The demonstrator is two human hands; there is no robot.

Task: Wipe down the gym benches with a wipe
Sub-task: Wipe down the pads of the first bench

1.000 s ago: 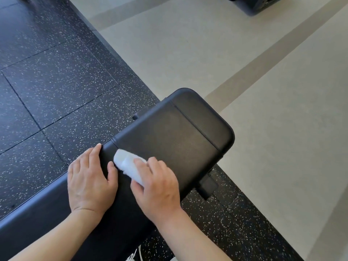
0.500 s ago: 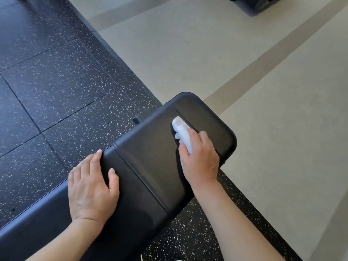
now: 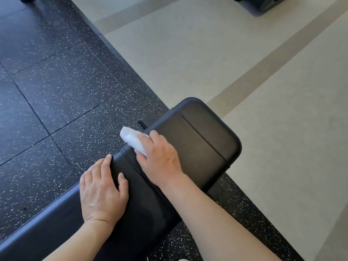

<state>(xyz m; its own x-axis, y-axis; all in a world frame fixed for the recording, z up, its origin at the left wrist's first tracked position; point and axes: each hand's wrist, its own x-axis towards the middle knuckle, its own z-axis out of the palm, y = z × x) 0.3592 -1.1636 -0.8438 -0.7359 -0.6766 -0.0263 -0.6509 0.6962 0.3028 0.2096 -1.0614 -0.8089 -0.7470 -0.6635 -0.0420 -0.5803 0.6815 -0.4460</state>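
Judging by the dull, streak-free bench, wiping seems unfinished: the wipe is gripped by the right hand at the bench's far edge, while the left hand is laid flat on the bench.

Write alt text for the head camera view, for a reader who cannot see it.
A person's right hand presses a white wipe against the left edge of a black padded gym bench, while the left hand rests flat on the pad nearer the camera. The bench stands on black speckled rubber flooring beside a pale beige floor.
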